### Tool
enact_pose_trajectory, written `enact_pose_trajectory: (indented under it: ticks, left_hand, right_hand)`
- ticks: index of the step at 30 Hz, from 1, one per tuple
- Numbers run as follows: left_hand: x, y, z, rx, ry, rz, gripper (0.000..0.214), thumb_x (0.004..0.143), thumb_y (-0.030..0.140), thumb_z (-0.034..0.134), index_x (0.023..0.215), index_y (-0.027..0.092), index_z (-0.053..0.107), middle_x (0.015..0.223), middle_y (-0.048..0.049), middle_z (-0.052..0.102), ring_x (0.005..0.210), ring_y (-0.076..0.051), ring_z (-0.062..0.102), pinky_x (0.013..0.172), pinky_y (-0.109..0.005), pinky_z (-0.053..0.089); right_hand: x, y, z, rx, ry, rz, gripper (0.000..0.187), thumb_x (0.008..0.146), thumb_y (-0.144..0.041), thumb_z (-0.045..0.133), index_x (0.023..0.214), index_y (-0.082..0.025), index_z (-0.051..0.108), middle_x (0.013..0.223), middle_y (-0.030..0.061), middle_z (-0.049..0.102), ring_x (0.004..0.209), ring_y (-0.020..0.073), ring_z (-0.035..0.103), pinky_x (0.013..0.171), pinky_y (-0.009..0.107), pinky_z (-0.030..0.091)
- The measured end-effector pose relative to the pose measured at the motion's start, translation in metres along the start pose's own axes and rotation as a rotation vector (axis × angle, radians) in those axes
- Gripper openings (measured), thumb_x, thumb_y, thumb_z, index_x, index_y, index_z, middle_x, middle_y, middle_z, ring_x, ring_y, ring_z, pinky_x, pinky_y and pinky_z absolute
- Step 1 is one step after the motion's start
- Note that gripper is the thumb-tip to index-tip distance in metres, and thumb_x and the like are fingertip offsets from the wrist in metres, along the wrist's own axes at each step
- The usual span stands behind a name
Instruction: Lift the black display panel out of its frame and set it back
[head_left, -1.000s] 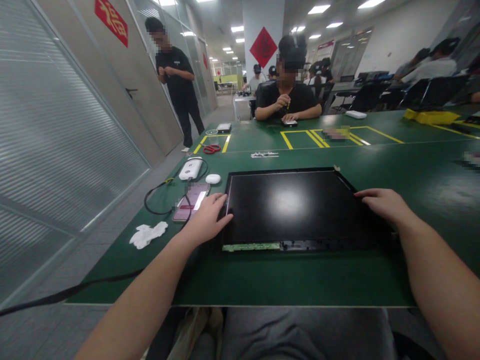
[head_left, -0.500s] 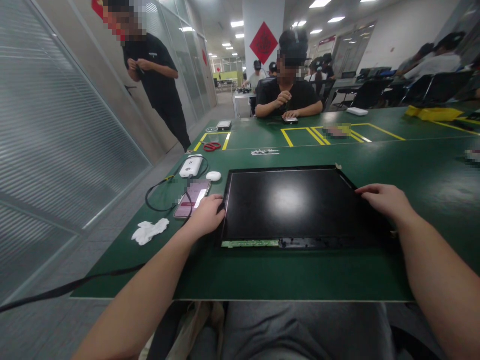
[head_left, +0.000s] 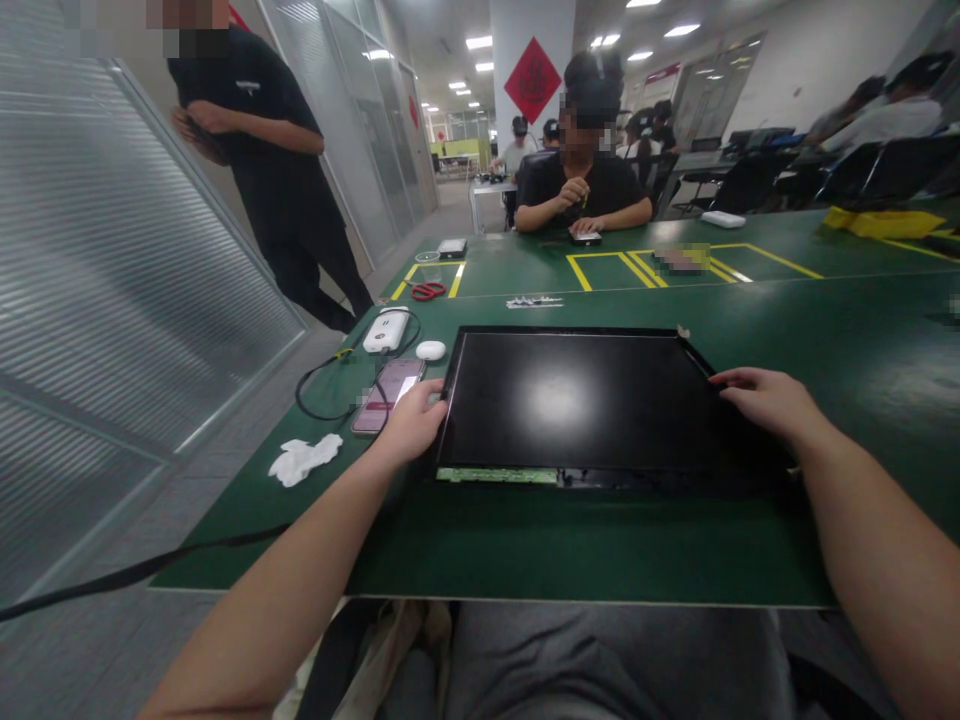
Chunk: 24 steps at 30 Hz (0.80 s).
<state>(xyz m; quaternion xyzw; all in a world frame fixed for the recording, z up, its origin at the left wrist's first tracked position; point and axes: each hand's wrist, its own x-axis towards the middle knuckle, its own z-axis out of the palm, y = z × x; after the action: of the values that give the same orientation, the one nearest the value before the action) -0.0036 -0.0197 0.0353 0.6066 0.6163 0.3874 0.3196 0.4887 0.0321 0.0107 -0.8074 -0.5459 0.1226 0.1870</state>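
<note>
A black LCD screen panel (head_left: pixel 562 400) lies in front of me above the green table, with a green circuit strip (head_left: pixel 499 476) along its near edge. My left hand (head_left: pixel 414 420) grips the panel's left edge, thumb at the rim and the other fingers partly hidden. On the opposite side, my right hand (head_left: pixel 765 398) is closed on the right edge, its fingertips at the frame. Whether the panel rests fully on the table I cannot tell. Right beside my left hand lies a phone (head_left: pixel 386 398) with its screen lit.
Left of the panel are a white power bank (head_left: pixel 386 330) with a black cable, a white earbud case (head_left: pixel 430 351) and crumpled white tissue (head_left: pixel 304 460). Beyond lie red scissors (head_left: pixel 428 291) and small parts (head_left: pixel 534 302). A co-worker (head_left: pixel 585 190) sits opposite; another person (head_left: pixel 262 150) stands at left.
The panel has shifted slightly left and away from me, both hands still on its edges. The standing person has come nearer on the left. The view has shifted a little.
</note>
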Motion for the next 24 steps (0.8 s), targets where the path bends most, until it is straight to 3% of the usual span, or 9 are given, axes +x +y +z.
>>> enact_pose_trajectory:
  ticks: [3,7,11,15,22,24]
  left_hand:
    - [-0.005,0.007,0.005,-0.337,0.032,-0.257,0.035,0.070,0.022,0.068,0.106,0.018,0.066,0.078,-0.0043,0.072,0.073,-0.024,0.070,0.067,-0.035,0.057]
    - [-0.004,0.008,0.012,-0.541,0.124,-0.335,0.039,0.068,0.026,0.079,0.102,0.018,0.064,0.078,-0.0021,0.070,0.061,-0.016,0.066,0.060,-0.028,0.053]
    - [-0.003,0.008,0.017,-0.615,0.152,-0.443,0.061,0.076,0.027,0.076,0.132,0.022,0.054,0.076,0.0001,0.070,0.051,-0.015,0.063,0.051,-0.027,0.051]
    - [-0.004,0.011,0.018,-0.664,0.142,-0.467,0.068,0.082,0.023,0.071,0.144,0.028,0.045,0.071,0.0022,0.070,0.045,-0.015,0.061,0.045,-0.024,0.048]
    - [-0.008,0.013,0.020,-0.705,0.058,-0.461,0.077,0.071,0.034,0.086,0.140,0.026,0.053,0.074,-0.0007,0.074,0.053,-0.019,0.068,0.048,-0.026,0.051]
    - [-0.009,0.013,0.020,-0.706,0.039,-0.422,0.068,0.073,0.035,0.084,0.135,0.023,0.058,0.080,-0.0032,0.076,0.062,-0.020,0.071,0.054,-0.027,0.055]
  right_hand:
    - [-0.002,-0.001,-0.002,0.027,0.000,0.013,0.032,0.073,-0.028,0.062,0.099,-0.024,0.080,0.093,0.0051,0.075,0.087,0.0219,0.066,0.080,0.033,0.048]
    - [-0.004,-0.004,-0.005,0.069,0.005,0.027,0.029,0.071,-0.030,0.064,0.094,-0.024,0.079,0.089,0.0050,0.075,0.087,0.0231,0.066,0.080,0.035,0.049]
    - [-0.008,-0.008,-0.007,0.142,0.010,0.048,0.030,0.070,-0.030,0.065,0.096,-0.024,0.078,0.091,0.0052,0.075,0.091,0.0235,0.066,0.085,0.035,0.049]
    - [-0.011,-0.012,-0.008,0.165,0.010,0.047,0.032,0.070,-0.029,0.066,0.098,-0.022,0.078,0.095,0.0055,0.075,0.093,0.0230,0.066,0.086,0.034,0.049]
    - [-0.005,-0.005,-0.002,0.144,0.009,0.002,0.036,0.071,-0.028,0.066,0.104,-0.024,0.078,0.102,0.0066,0.075,0.095,0.0238,0.068,0.088,0.035,0.050]
    - [-0.002,-0.002,0.000,0.160,0.007,-0.004,0.038,0.071,-0.028,0.066,0.107,-0.024,0.078,0.105,0.0073,0.075,0.098,0.0244,0.068,0.090,0.036,0.049]
